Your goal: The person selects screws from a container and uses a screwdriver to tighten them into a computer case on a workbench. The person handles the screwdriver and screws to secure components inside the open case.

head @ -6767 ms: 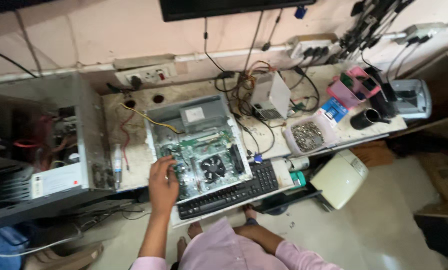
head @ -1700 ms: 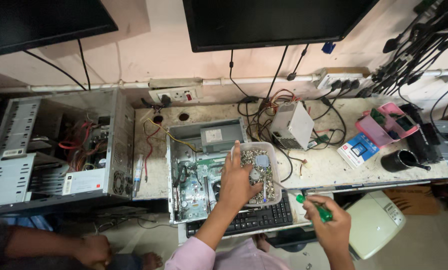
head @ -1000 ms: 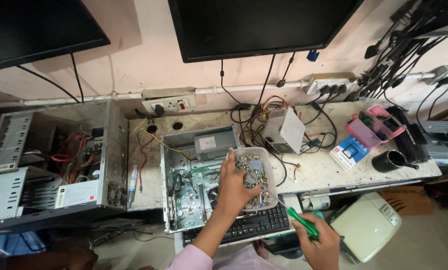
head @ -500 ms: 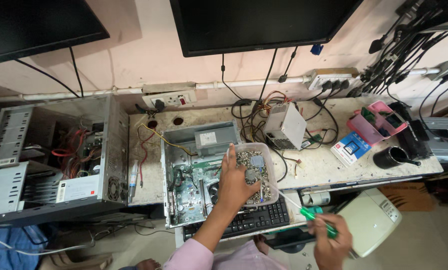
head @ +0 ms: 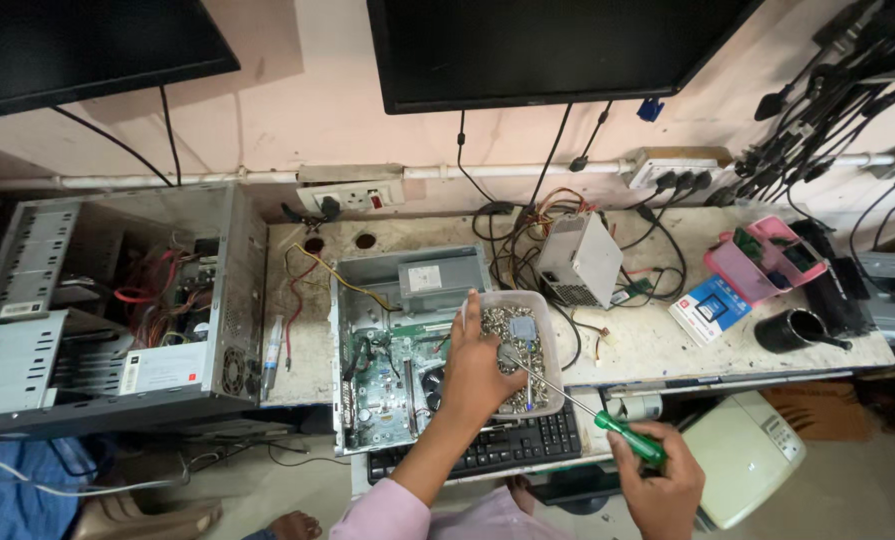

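My left hand point(head: 475, 372) holds a clear plastic tub point(head: 523, 342) full of small screws, over the right side of an open desktop computer case point(head: 395, 352) lying flat on the bench. My right hand point(head: 659, 485) grips a green-handled screwdriver point(head: 622, 435) near the bench's front edge. Its long shaft points up and left, with the tip inside the tub among the screws. The case shows a green motherboard and a fan point(head: 431, 385).
A black keyboard point(head: 507, 446) lies in front of the case. An open tower case point(head: 97, 305) stands at left, and a power supply box point(head: 580, 258) with tangled cables at the back. At right are a pink box point(head: 762, 258), a black mug point(head: 795, 329) and a white printer point(head: 745, 455). Two monitors hang above.
The tub has moved from the bench's right side into my left hand over the case. My right hand has brought the screwdriver up so its tip reaches into the tub.
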